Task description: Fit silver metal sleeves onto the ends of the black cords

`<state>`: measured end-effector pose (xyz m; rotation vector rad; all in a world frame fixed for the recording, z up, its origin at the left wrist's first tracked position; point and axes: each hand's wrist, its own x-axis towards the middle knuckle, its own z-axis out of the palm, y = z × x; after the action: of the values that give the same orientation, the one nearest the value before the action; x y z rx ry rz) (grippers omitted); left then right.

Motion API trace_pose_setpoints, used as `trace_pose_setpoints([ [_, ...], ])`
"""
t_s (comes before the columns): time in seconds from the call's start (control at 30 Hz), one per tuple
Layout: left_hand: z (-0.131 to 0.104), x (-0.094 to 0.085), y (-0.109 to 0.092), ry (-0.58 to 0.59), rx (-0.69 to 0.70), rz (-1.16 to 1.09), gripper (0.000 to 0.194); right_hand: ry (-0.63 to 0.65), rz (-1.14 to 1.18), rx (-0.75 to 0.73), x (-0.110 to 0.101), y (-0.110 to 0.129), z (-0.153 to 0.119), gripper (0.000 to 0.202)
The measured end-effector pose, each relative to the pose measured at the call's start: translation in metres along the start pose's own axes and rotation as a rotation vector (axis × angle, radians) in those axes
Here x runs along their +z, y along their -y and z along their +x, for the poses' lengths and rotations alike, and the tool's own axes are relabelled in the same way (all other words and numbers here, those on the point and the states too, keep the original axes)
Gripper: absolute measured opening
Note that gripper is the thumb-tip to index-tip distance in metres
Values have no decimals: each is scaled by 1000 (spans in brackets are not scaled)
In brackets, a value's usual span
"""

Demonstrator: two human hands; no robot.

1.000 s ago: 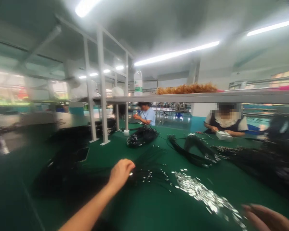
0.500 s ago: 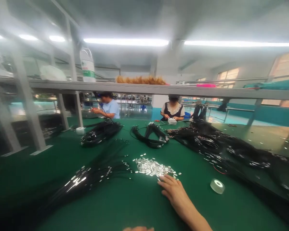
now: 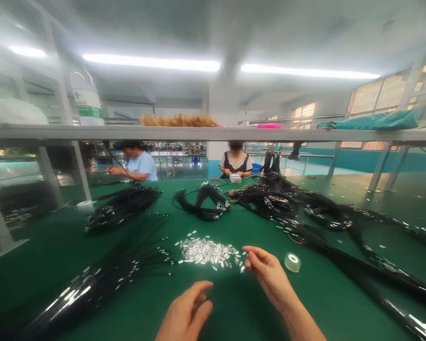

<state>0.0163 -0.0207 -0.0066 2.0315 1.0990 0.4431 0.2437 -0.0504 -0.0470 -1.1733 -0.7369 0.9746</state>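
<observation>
My right hand [image 3: 268, 272] is at the right edge of a pile of small silvery pieces [image 3: 206, 251] on the green table. Its thumb and forefinger are pinched together; whatever they hold is too small to make out. Nearer to me, my left hand [image 3: 188, 308] hovers with thumb and fingers curved but apart, nothing between them. Left of the pile lies a bundle of black cables [image 3: 92, 284] with shiny ends. A roll of clear tape [image 3: 292, 262] sits just right of my right hand.
More black cable bundles lie behind the pile [image 3: 202, 208], at the far left [image 3: 124, 206] and along the right [image 3: 326, 241]. A metal shelf [image 3: 184, 134] spans above the table on posts. Two people [image 3: 235, 163] work beyond it, one beside a white box [image 3: 235, 178].
My left hand has come up into view from the bottom edge. My right hand, spread on the pile before, is now pinched at its right side. The view has turned right.
</observation>
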Motion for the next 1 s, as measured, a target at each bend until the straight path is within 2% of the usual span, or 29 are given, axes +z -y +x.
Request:
trace_pose_setpoints([
  [0.13, 28, 18, -25, 12, 85, -33, 36, -2, 205, -4, 3, 11, -5, 47],
  [0.23, 40, 29, -33, -3, 130, -20, 37, -37, 275, 18, 3, 9, -3, 42],
  [0.37, 44, 34, -29, -58, 122, -56, 36, -42, 286, 65, 1, 2, 2, 39],
  [0.6, 41, 35, -20, -105, 134, -87, 34, 17, 256, 22, 5, -6, 4, 33],
  [0.7, 41, 33, -19, -122, 133, -105, 35, 48, 167, -6, 8, 4, 0, 31],
  [0.87, 41, 29, -17, -115, 146, -100, 37, 65, -141, -103, 7, 24, -8, 29],
  [1.0, 41, 30, -16, -113, 150, -92, 38, 106, -266, -128, 2, 23, -7, 25],
])
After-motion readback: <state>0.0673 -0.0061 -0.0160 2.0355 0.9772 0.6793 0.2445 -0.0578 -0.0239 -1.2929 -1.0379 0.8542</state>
